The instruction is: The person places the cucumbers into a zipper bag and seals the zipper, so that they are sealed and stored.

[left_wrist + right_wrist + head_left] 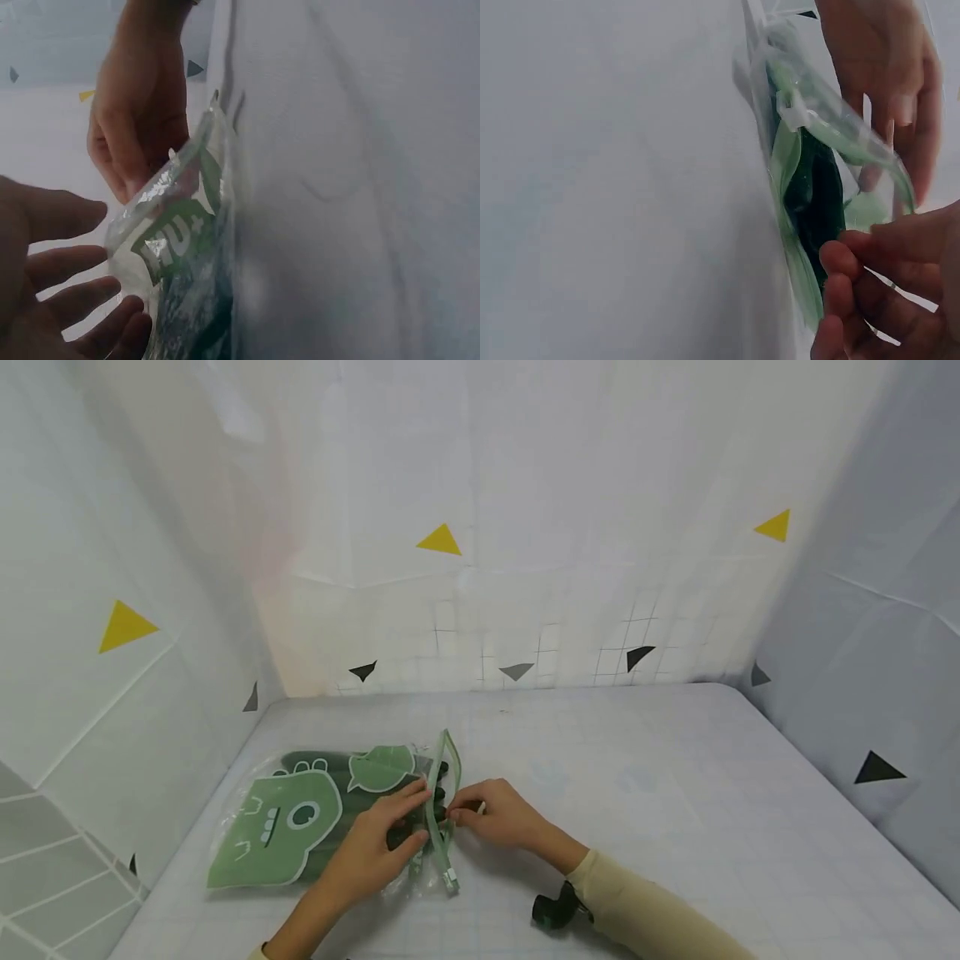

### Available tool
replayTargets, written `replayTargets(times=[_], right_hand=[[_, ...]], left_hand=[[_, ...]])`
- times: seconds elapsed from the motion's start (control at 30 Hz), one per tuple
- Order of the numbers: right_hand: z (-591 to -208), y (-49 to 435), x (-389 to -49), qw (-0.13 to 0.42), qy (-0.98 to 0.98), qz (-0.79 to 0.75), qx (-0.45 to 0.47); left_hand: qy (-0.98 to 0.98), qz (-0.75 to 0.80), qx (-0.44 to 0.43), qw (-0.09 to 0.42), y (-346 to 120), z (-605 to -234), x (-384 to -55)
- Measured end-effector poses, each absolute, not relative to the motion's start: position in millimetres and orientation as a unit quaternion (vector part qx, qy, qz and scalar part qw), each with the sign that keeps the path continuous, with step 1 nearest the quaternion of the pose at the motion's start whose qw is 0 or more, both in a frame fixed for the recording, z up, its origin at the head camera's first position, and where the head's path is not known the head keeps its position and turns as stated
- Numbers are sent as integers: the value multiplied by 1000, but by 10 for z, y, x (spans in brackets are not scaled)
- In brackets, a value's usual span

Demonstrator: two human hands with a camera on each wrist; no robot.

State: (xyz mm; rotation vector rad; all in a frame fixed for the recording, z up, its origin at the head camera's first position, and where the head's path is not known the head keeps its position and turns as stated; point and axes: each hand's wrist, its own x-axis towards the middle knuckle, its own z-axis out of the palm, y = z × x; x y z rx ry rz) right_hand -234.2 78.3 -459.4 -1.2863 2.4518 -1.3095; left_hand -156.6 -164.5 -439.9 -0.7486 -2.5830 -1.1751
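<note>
A clear zip bag (pixel 300 827) printed with a green one-eyed monster lies on the left half of the table, its zip end facing right. That mouth gapes, with the green zip strip (pixel 452 875) and its white slider standing apart from the plastic. Dark green contents (pixel 814 187) show inside; their kind is unclear. My left hand (pixel 375 843) lies over the bag near the mouth, fingers spread, fingertips at its edge (pixel 124 225). At the opening, my right hand (pixel 498 814) pinches the end of a dark green item with thumb and forefinger.
A black curved object (pixel 553 910) lies on the table beside my right sleeve (pixel 652 906). White sheets (pixel 570 485) with yellow and dark triangles enclose the white table (pixel 675 777) at the back and sides.
</note>
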Motion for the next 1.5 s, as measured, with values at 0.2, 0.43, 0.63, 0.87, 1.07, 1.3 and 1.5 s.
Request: replayTargets(times=[0.2, 0.43, 0.63, 0.87, 1.07, 1.3, 1.5], right_hand=[[-4613, 886, -2230, 129, 770, -461, -422], [-4639, 839, -2137, 174, 760, -457, -428], [-4590, 824, -2087, 167, 781, -420, -431], [-4589, 771, -1921, 152, 799, -435, -388], [-4551, 695, -1785, 142, 808, -457, -343], [-4541, 682, -1728, 174, 782, -515, -305], [-4536, 707, -1743, 203, 772, -527, -292]], left_hand=[[-907, -279, -300, 93, -1627, -4456, -1565], [-912, -265, -309, 40, -1626, -4507, -1550], [-916, -214, -339, 27, -1647, -4501, -1548], [-920, -176, -351, 1, -1673, -4510, -1538], [-915, -198, -350, 8, -1678, -4495, -1526], [-910, -218, -350, 34, -1670, -4493, -1526], [-902, -176, -370, 132, -1617, -4425, -1509]])
